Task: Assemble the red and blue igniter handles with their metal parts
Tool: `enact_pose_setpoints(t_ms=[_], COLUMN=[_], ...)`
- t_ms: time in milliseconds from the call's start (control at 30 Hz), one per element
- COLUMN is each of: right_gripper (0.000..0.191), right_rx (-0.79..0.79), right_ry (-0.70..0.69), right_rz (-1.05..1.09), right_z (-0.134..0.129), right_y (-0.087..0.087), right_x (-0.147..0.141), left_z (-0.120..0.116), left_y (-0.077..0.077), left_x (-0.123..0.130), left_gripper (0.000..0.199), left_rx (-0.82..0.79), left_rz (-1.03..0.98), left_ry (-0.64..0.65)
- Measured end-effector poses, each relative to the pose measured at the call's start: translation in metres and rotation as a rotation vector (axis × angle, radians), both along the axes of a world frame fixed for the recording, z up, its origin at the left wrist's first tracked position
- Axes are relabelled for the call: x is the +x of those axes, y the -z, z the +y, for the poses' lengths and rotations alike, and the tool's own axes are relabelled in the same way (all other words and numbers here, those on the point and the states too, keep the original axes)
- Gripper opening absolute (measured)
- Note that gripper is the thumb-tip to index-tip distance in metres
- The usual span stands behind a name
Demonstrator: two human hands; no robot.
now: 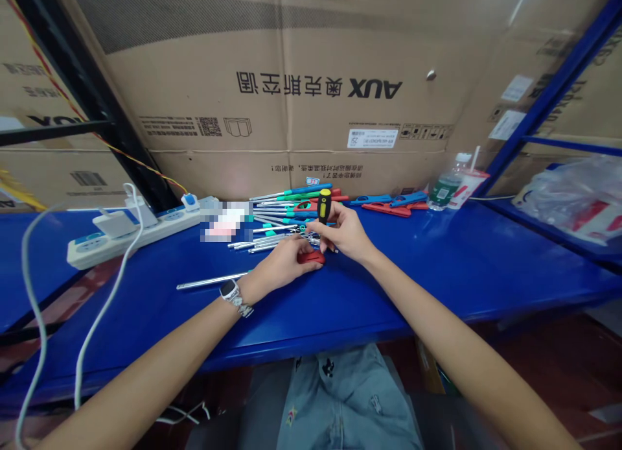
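Left hand: our left hand [286, 260] pinches a red plastic piece [311, 259] between thumb and fingers, low against the blue tabletop [437, 275].
Right hand: our right hand [348, 235] has its fingers closed round a yellow-and-black tool handle [324, 207], apparently a screwdriver's, held nearly upright just beyond the red piece.
Position of the held piece: near the middle of the tabletop, on our side of a loose heap of silver rods [272, 244], some with blue, green or red handles.
Good practice: we would judge it best to brace the red piece flat, keep the tool in line with whatever it meets, and press gently while the left fingertips stay out of its path.
Surroundings: one rod [208, 283] lies apart near our left wrist; a white power strip [158, 229] is further left; red and blue plastic parts [389, 209], a bottle [444, 192] and a cup [467, 190] are to the right.
Hidden: our fingers cover the tool's lower end, so we cannot tell whether it touches the red piece.
Hard to read: small metal parts by the fingers blur together, and a pixelated patch masks an item left of the heap.
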State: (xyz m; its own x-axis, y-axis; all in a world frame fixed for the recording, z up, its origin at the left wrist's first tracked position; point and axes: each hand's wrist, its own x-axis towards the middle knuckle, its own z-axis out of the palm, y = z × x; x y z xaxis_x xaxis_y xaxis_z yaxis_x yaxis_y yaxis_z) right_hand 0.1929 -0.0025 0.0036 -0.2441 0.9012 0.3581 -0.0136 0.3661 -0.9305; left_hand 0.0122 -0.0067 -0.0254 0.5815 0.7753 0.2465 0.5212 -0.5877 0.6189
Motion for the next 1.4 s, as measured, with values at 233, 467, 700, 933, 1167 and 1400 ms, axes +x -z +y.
enact_pose_setpoints(t_ms=[233, 467, 700, 933, 1167, 1400], right_gripper=[0.042, 0.037, 0.048, 0.042, 0.053, 0.045], right_rx=[-0.019, 0.018, -0.018, -0.013, 0.001, -0.054], right_ry=[-0.101, -0.014, -0.009, -0.083, 0.055, -0.142], right_rz=[0.009, -0.033, 0.008, -0.013, 0.055, -0.046], right_z=[-0.002, 0.003, -0.004, -0.003, -0.003, -0.006], right_y=[0.0, -0.002, 0.002, -0.007, 0.005, -0.004], right_x=[0.007, 0.01, 0.002, 0.012, -0.005, 0.015], left_z=[0.0, 0.001, 0.0, 0.001, 0.001, 0.001], left_y=[0.0, 0.003, 0.0, 0.001, 0.001, 0.002], left_x=[0.0, 0.0, 0.0, 0.0, -0.001, -0.001], left_gripper=[0.023, 0.024, 0.023, 0.024, 0.022, 0.024], left_rx=[0.049, 0.07, 0.018, 0.06, -0.004, 0.065], left_rz=[0.041, 0.012, 0.011, 0.04, -0.009, 0.023], left_ry=[-0.041, -0.05, -0.015, -0.041, 0.013, -0.021])
